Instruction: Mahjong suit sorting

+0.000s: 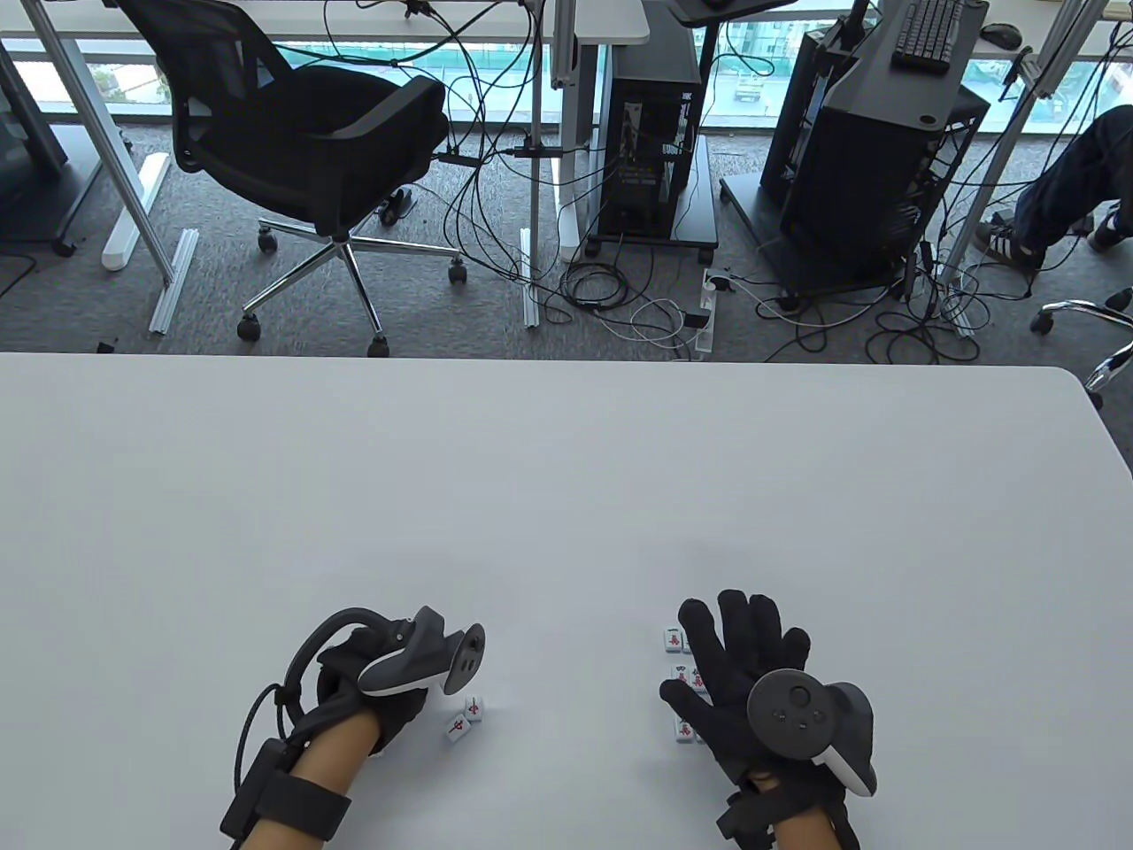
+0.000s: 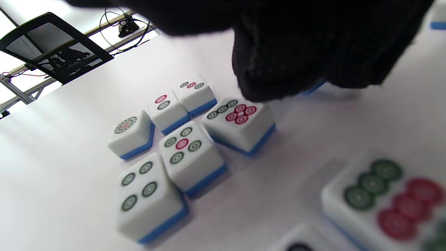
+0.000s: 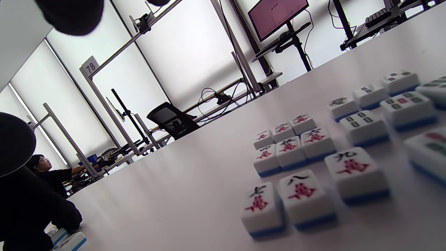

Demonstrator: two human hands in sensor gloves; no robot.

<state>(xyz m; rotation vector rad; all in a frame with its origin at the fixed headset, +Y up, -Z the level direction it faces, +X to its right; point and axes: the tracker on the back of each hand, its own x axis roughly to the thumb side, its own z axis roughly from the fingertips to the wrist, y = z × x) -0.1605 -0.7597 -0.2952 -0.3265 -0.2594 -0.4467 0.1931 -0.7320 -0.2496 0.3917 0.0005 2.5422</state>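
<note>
While cables litter carpet [image 1: 620, 301], white table [image 1: 566, 478] bears tiles [image 1: 466, 715].

Bright daylight via windows, soft shadows, wrist views blurry up close, bg blown out

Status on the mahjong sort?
Left hand curled above circle tiles. Right hand spread flat over character tiles. Nothing blocking.

On the table [image 1: 566, 478], near its front edge, the left hand [image 1: 372, 682] sits at left and the right hand [image 1: 743, 673] at right, well apart. Two mahjong tiles [image 1: 466, 717] lie just right of the left hand. A cluster of character tiles [image 3: 289, 146] lies under and left of the right hand's spread fingers [image 1: 699, 620]. Circle tiles [image 2: 181, 139] lie grouped below the left hand. An office chair [image 1: 301, 150] stands behind the table at left.
</note>
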